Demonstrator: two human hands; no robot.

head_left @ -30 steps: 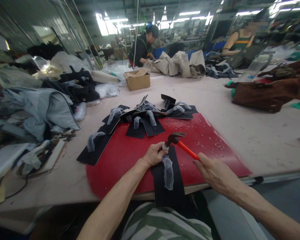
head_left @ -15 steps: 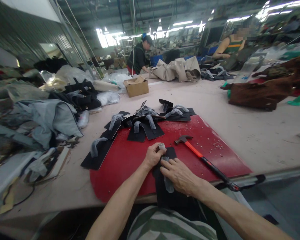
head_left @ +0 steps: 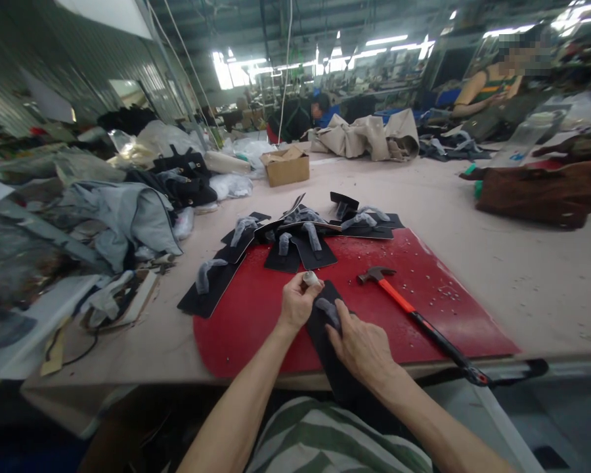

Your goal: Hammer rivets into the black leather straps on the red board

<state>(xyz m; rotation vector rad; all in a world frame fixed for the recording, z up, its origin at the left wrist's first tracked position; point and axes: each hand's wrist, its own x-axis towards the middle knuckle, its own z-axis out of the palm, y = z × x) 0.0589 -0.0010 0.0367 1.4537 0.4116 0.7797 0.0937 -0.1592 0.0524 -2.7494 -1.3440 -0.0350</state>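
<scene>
My left hand [head_left: 297, 303] pinches a small whitish cylinder [head_left: 311, 278], just beyond the upper left corner of a black flat panel [head_left: 328, 351]. That panel lies at the near edge of a red board [head_left: 256, 315], its lower end reaching past the edge towards my lap. A plastic-wrapped strap [head_left: 329, 310] stands up from the panel in a bend. My right hand [head_left: 364, 341] has its fingers closed around the strap's near side, partly hiding it. To the right rests a claw hammer [head_left: 398, 301] with an orange and black handle.
Several black panels with wrapped straps [head_left: 305, 236] are heaped at the board's far edge. Small metal bits [head_left: 440, 292] lie scattered at right. A cardboard box [head_left: 285, 167], beige material [head_left: 369, 136] and a brown bag [head_left: 532, 194] stand farther back. Two people are at work beyond.
My view has swung left. The strap, lying flat along the panel before, is now bent upward in my right fingers. My left hand still holds the cylinder. A far co-worker has bent lower.
</scene>
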